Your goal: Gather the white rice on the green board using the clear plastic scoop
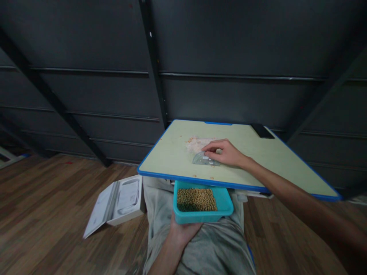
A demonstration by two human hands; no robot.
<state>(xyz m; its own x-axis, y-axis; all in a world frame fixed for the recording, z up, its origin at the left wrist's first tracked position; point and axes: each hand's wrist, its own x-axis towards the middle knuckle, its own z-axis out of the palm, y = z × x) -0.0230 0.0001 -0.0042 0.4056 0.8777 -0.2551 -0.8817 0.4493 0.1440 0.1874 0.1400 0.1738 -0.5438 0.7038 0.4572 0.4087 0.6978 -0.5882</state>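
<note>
My left hand (183, 231) grips a turquoise tray (224, 199) from underneath, its fingers mostly hidden below it. Tan, soybean-like beans (197, 196) fill much of the tray, with a dark green patch at the near left corner. On the tabletop, my right hand (222, 151) is closed, thumb and fingers pinching the upper edge of a clear protractor (203, 159). The protractor lies with its straight edge toward me. Just past it spreads a pale, rice-like heap of grains (196, 144), with some orange-tan bits at its left.
The small table (243, 173) has a blue rim; a few loose beans lie near its front edge. A black phone (262, 131) rests at the back right corner. An open white box (127, 198) sits on the wooden floor at left. A dark panelled wall (229, 95) stands behind.
</note>
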